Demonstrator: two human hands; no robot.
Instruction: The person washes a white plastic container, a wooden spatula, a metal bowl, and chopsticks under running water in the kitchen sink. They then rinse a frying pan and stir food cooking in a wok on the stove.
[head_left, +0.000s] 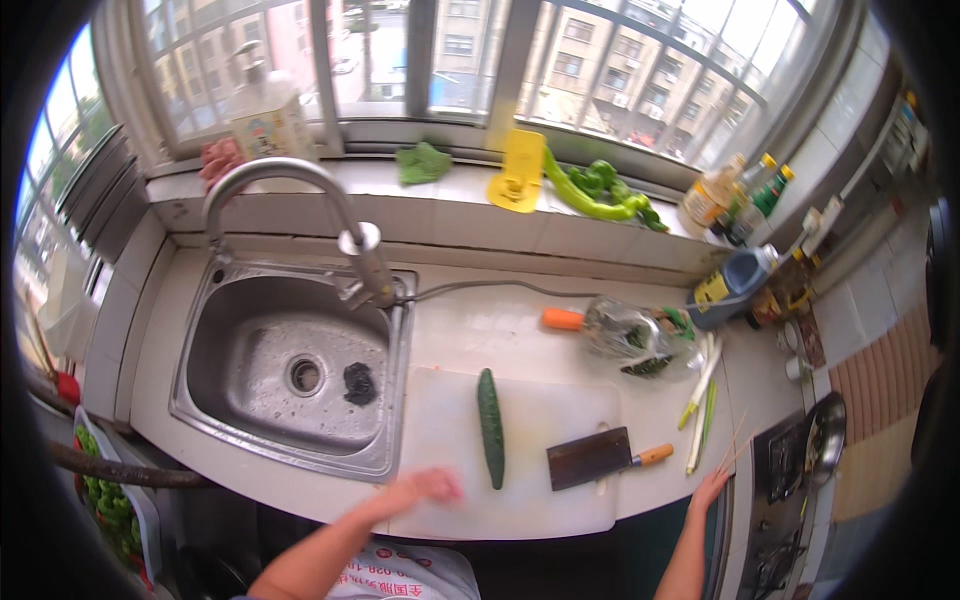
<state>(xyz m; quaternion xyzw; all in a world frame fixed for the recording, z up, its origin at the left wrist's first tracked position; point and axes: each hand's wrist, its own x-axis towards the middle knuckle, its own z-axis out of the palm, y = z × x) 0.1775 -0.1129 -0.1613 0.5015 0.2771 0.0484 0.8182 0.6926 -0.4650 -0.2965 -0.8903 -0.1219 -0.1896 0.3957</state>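
Observation:
My left hand (437, 484) is blurred above the near left part of a white cutting board (547, 405); whether it holds anything is hard to make out. Just to its right a whole cucumber (491, 429) lies lengthwise on the board, apart from the hand. A cleaver (590, 458) with a wooden handle rests flat on the board's right side. At the counter's front right edge, my right hand (709, 489) grips thin wooden chopsticks (733, 444), which point away from me. Leek stalks (703, 401) lie on the counter just beyond that hand.
A steel sink (247, 341) with a tall faucet (277, 166) stands left. Behind the board are a carrot (562, 319) and a plastic bag (619, 330). Green peppers (592, 199) and bottles (709, 196) line the sill. A gas stove (776, 517) with a pan (827, 435) is right.

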